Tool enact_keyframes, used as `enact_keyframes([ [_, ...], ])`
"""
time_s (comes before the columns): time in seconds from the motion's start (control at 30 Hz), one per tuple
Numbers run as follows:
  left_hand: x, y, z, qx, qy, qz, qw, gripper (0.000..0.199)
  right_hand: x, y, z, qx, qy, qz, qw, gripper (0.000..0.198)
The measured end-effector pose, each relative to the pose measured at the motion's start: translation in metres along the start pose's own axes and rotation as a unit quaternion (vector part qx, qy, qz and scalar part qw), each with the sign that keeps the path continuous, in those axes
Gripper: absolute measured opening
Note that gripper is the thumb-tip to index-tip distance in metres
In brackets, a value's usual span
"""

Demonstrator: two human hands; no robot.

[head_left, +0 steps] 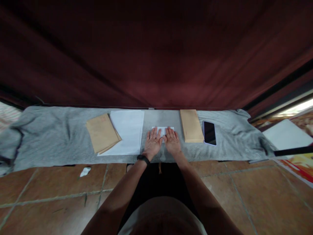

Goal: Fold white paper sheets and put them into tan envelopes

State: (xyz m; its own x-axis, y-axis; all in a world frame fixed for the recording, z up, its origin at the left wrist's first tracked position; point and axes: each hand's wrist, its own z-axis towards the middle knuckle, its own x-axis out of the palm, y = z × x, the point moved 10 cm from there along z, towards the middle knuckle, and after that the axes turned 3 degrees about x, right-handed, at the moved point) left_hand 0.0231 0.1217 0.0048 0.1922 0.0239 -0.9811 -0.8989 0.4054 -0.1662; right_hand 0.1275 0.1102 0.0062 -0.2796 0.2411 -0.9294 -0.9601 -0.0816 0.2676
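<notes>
A small white sheet of paper (162, 130), perhaps folded, lies on the grey cloth in front of me. My left hand (153, 142) presses flat on its left part, fingers stretched out. On the right part rests my right hand (172, 141), also flat with fingers extended. The two thumbs almost meet over the middle of the paper. Much of the sheet is hidden under my palms. To the left is a stack of larger white paper (128, 130), partly covered by brown envelopes (101, 132). Right of my hands sits a neat pile of brown envelopes (192, 126).
A grey cloth (63, 137) covers the long, narrow surface. A phone (209, 133) lies right of the envelope pile. Behind the surface hangs a dark red curtain (156, 65). A crumpled white scrap (85, 171) is on the tiled floor (61, 186).
</notes>
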Motion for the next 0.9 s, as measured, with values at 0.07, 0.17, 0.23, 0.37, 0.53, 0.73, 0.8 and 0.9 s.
enact_keyframes([
  [0.07, -0.001, 0.002, -0.001, -0.006, -0.007, 0.001, 1.0, 0.058, -0.001, -0.004, -0.001, 0.005, -0.011, -0.003, 1.0, 0.055],
  [0.17, -0.001, 0.007, -0.005, -0.018, -0.016, 0.005, 1.0, 0.06, -0.004, -0.01, -0.004, 0.015, -0.028, -0.006, 0.999, 0.056],
  [0.23, -0.001, 0.012, -0.008, -0.026, -0.018, 0.008, 0.999, 0.06, -0.006, -0.014, -0.007, 0.023, -0.036, -0.007, 0.999, 0.056],
  [0.37, -0.004, 0.021, -0.013, -0.048, -0.025, 0.009, 0.998, 0.061, -0.01, -0.02, -0.011, 0.034, -0.048, -0.009, 0.998, 0.056],
  [0.53, -0.01, 0.005, -0.01, -0.039, -0.037, 0.012, 0.998, 0.059, -0.012, -0.02, -0.013, 0.039, -0.051, -0.006, 0.998, 0.056],
  [0.73, 0.005, -0.04, 0.004, 0.055, 0.009, -0.029, 0.998, 0.055, -0.01, -0.02, -0.012, 0.037, -0.03, -0.007, 0.999, 0.054],
  [0.8, 0.006, -0.041, 0.008, 0.057, 0.013, -0.028, 0.998, 0.055, -0.01, -0.02, -0.012, 0.036, -0.032, -0.005, 0.999, 0.053],
  [0.9, 0.007, -0.037, 0.012, 0.059, 0.02, -0.016, 0.998, 0.055, -0.01, -0.02, -0.012, 0.035, -0.037, -0.004, 0.999, 0.053],
])
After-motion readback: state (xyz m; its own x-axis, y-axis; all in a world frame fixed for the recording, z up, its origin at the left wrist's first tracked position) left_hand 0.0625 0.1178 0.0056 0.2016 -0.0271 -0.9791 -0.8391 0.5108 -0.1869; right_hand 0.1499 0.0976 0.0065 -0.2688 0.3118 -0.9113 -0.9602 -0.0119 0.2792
